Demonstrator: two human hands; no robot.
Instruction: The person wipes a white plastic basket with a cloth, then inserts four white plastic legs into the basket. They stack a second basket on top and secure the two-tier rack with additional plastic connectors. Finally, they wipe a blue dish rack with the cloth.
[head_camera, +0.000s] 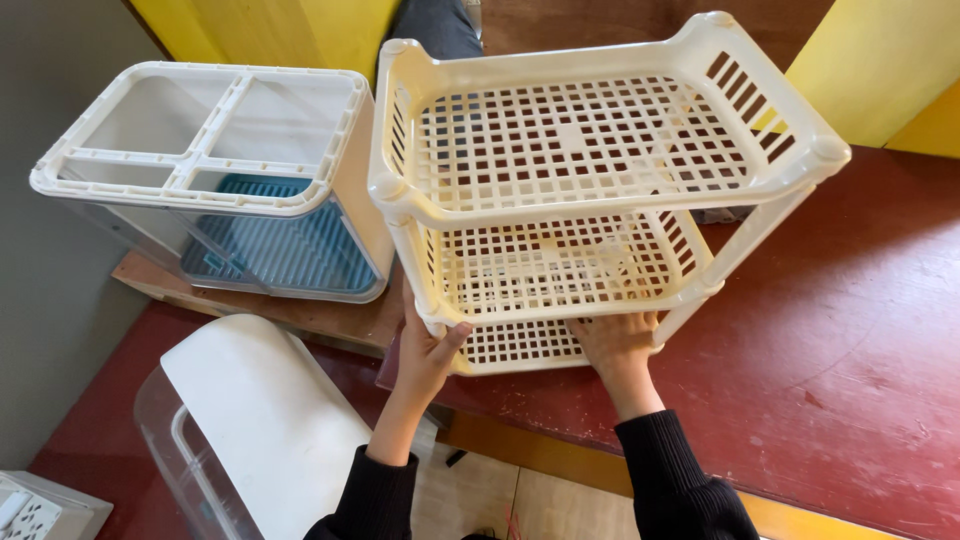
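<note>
1. My left hand sits at the lower middle of the frame, its fingers closed around the front left corner post of the cream three-tier rack, with the thumb sticking out toward the bottom tier.
2. My right hand is just to the right of it, palm down, with the fingers curled over the front edge of the rack's lowest tier.
3. The rack stands upright on the dark red bench and fills the centre and upper right of the frame. Its three slotted trays are stacked one above another on corner posts.
4. Both of my sleeves are black and come up from the bottom edge of the frame.
5. In the upper left stands a white compartment box with a divided open top, clear sides and a blue slatted tray at its bottom. It rests on a wooden board, just beside the rack's left side.
6. In the lower left lies a clear container with a white curved lid, well below the compartment box.
7. Yellow panels stand behind the bench at the top of the frame.
</note>
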